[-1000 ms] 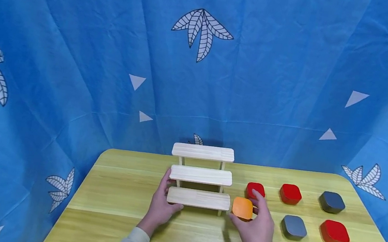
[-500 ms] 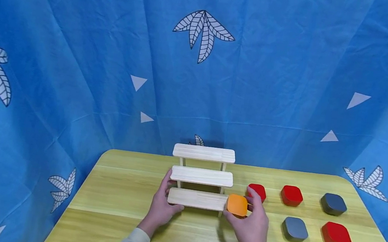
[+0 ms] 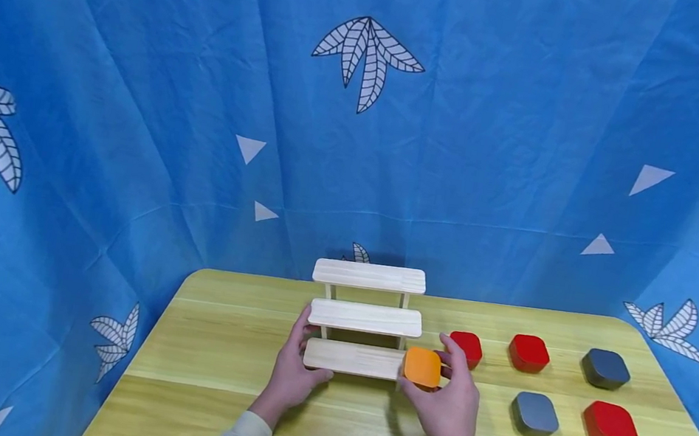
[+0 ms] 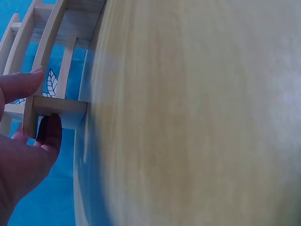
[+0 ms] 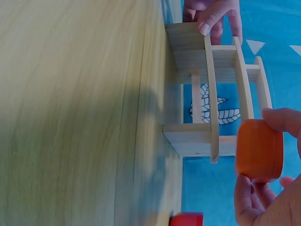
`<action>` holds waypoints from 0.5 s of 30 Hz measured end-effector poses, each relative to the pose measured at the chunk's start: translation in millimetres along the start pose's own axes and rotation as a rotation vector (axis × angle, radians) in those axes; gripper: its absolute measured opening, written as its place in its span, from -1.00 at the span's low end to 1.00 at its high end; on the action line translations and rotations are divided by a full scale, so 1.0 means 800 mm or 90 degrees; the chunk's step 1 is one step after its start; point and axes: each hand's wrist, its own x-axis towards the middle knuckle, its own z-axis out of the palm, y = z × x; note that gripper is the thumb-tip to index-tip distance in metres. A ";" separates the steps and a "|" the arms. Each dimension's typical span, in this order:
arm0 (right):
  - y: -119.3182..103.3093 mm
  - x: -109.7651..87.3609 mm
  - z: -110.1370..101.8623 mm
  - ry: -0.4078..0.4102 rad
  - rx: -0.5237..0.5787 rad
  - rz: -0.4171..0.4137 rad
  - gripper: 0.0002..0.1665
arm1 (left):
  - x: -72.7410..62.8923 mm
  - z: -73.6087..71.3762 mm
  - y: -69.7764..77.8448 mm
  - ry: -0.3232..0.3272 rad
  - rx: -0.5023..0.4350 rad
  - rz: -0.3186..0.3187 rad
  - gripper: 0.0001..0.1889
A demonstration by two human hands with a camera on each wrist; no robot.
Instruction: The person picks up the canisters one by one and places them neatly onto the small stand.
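Observation:
A three-tier wooden display stand of pale wood stands toward the back of the table. My left hand grips the left end of its lowest shelf, and the left wrist view shows the thumb on one side and fingers curled round the other. In my right hand, an orange rounded-square box is pinched between thumb and fingers. That box overlaps the lowest shelf's right end in the head view. From the right wrist, the box appears a little above that shelf, with a gap visible between them.
Several similar boxes sit on the wooden table to the right: a red box just behind my right hand, another red one, a dark grey box, a lighter grey box and a red box. A blue patterned cloth hangs behind.
My right hand has moved left with the orange box, from beside the stand to over the lowest shelf's right end. The left hand keeps its grip on the stand.

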 end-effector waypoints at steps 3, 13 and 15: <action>0.000 0.001 0.002 -0.004 0.005 0.001 0.13 | 0.000 0.000 0.002 0.000 -0.006 -0.005 0.31; -0.006 0.000 0.009 -0.008 0.005 -0.006 0.10 | 0.000 -0.002 0.002 -0.007 -0.017 0.003 0.35; -0.007 0.000 0.011 -0.009 0.009 -0.006 0.10 | 0.000 -0.003 0.002 -0.007 -0.018 0.001 0.35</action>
